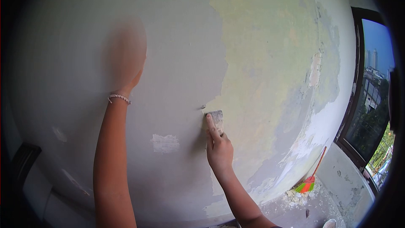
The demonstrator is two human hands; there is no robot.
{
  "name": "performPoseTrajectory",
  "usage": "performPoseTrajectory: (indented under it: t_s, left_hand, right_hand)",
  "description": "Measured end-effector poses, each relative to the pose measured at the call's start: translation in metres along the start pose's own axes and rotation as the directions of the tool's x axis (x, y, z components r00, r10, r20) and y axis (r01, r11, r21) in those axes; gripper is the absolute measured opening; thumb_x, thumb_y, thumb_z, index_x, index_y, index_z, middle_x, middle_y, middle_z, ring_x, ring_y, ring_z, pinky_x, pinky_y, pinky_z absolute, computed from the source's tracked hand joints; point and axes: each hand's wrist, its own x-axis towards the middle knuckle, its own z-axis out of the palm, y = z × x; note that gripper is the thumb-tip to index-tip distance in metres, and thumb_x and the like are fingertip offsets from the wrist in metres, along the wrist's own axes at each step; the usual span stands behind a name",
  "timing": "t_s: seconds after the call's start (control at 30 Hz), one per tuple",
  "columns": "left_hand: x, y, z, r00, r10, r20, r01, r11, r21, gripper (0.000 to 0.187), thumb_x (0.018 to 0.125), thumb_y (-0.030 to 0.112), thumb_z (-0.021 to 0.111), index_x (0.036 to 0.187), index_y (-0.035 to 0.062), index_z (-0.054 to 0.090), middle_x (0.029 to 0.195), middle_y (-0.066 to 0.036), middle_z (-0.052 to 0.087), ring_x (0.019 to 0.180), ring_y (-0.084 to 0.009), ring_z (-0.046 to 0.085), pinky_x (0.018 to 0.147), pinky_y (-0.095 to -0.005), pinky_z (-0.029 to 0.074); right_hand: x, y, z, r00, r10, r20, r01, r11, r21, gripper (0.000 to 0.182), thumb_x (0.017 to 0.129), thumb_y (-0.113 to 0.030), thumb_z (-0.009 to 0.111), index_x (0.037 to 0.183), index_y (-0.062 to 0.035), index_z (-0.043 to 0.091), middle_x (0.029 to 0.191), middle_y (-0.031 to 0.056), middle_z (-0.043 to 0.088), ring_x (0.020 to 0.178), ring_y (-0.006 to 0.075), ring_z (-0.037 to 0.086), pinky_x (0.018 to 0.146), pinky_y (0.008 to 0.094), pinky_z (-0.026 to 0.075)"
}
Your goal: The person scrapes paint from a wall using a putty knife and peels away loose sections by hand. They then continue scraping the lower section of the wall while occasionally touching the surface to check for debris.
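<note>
My right hand (220, 148) grips a scraper (217, 120), its index finger stretched along the worn, whitish blade. The blade lies at the ragged border between the grey coat (177, 59) and the exposed pale green layer (261, 67) of the wall. A small curl of loose paint (203, 107) sticks out just above the blade's upper left corner. Higher up on the left, my left hand (125, 55) is over the grey part of the wall, its fingers smeared by blur. A braided bracelet (119, 98) circles that wrist.
White patches (165, 143) mark the wall low down. At the right is a dark-framed window (358, 80). A green and orange broom (306, 184) leans in the corner, with paint flakes (297, 198) on the floor around it. A white container (330, 223) shows at the bottom edge.
</note>
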Motion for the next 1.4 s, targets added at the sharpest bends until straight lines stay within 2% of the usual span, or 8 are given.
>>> performPoseTrajectory:
  t_s: [0.23,0.43,0.63,0.73,1.13,1.23,1.33,1.4]
  left_hand:
    - [-0.001,0.002,-0.002,1.0,-0.003,0.016,0.003,1.0,0.002,0.057,0.101,0.031,0.05,0.156,0.0323,0.033,0.163,0.002,0.028,0.151,-0.0169,0.026,0.113,-0.0487,0.021]
    - [-0.003,0.004,-0.004,1.0,-0.014,0.019,0.015,1.0,-0.016,0.057,0.101,0.031,0.05,0.156,0.0324,0.034,0.163,0.002,0.029,0.151,-0.0169,0.026,0.113,-0.0493,0.02]
    - [0.0,0.003,-0.004,1.0,-0.01,0.015,0.01,1.0,-0.012,0.057,0.1,0.03,0.051,0.155,0.0324,0.035,0.163,0.002,0.029,0.151,-0.0171,0.026,0.113,-0.0503,0.02]
    - [0.0,0.003,-0.003,1.0,-0.016,0.011,0.016,1.0,-0.018,0.057,0.1,0.03,0.051,0.155,0.0323,0.035,0.162,0.002,0.029,0.151,-0.0169,0.026,0.113,-0.0506,0.02]
    - [0.0,0.001,0.0,1.0,-0.013,0.002,0.013,1.0,-0.01,0.055,0.101,0.033,0.049,0.154,0.0343,0.036,0.161,0.003,0.03,0.151,-0.017,0.026,0.113,-0.0508,0.021]
    - [0.0,0.001,-0.001,1.0,-0.021,0.003,0.021,1.0,-0.022,0.055,0.1,0.031,0.051,0.154,0.034,0.036,0.161,0.003,0.031,0.151,-0.0173,0.027,0.113,-0.0506,0.021]
    - [0.001,0.001,-0.001,1.0,-0.018,-0.002,0.018,0.999,-0.031,0.056,0.1,0.03,0.052,0.154,0.0338,0.037,0.161,0.003,0.031,0.15,-0.0175,0.027,0.113,-0.0504,0.021]
    - [0.001,0.0,0.0,1.0,-0.019,-0.012,0.018,0.999,-0.034,0.057,0.1,0.029,0.052,0.154,0.0336,0.037,0.161,0.003,0.031,0.15,-0.0175,0.027,0.113,-0.0502,0.021]
  right_hand:
    - [0.029,-0.022,-0.009,0.998,-0.031,-0.048,0.034,0.998,0.061,0.06,0.101,-0.015,0.054,0.152,-0.044,0.04,0.083,0.0177,0.062,0.066,0.0333,0.065,0.061,0.0436,0.054]
    - [0.002,-0.007,-0.004,1.0,0.006,-0.002,-0.006,0.998,0.063,0.06,0.102,-0.017,0.054,0.153,-0.0443,0.038,0.081,0.0185,0.061,0.068,0.0341,0.064,0.063,0.0432,0.054]
    - [0.038,-0.019,-0.001,0.994,-0.055,-0.095,0.062,0.996,0.068,0.062,0.101,-0.017,0.056,0.153,-0.0459,0.038,0.082,0.0181,0.062,0.07,0.0345,0.067,0.063,0.0442,0.055]
    - [0.022,-0.01,-0.01,1.0,-0.01,-0.021,0.01,1.0,0.026,0.06,0.101,-0.017,0.055,0.152,-0.046,0.039,0.081,0.0186,0.062,0.071,0.035,0.067,0.063,0.0434,0.055]
    - [0.041,-0.02,-0.015,0.994,-0.074,-0.075,0.082,0.99,0.116,0.053,0.103,-0.02,0.054,0.15,-0.0439,0.044,0.083,0.0221,0.064,0.073,0.0375,0.067,0.067,0.0438,0.055]
    - [0.021,-0.011,-0.014,1.0,0.0,0.024,-0.001,0.998,0.067,0.052,0.103,-0.02,0.054,0.149,-0.0426,0.045,0.081,0.0219,0.064,0.073,0.0381,0.067,0.068,0.0447,0.055]
    - [0.046,-0.014,-0.008,0.982,-0.118,-0.147,0.144,0.971,0.188,0.053,0.103,-0.02,0.053,0.15,-0.0418,0.045,0.08,0.0214,0.063,0.073,0.038,0.067,0.068,0.0451,0.055]
    - [0.064,-0.03,-0.018,0.99,-0.078,-0.115,0.098,0.979,0.179,0.053,0.103,-0.02,0.053,0.15,-0.0416,0.044,0.08,0.0214,0.064,0.073,0.0378,0.067,0.069,0.0454,0.055]
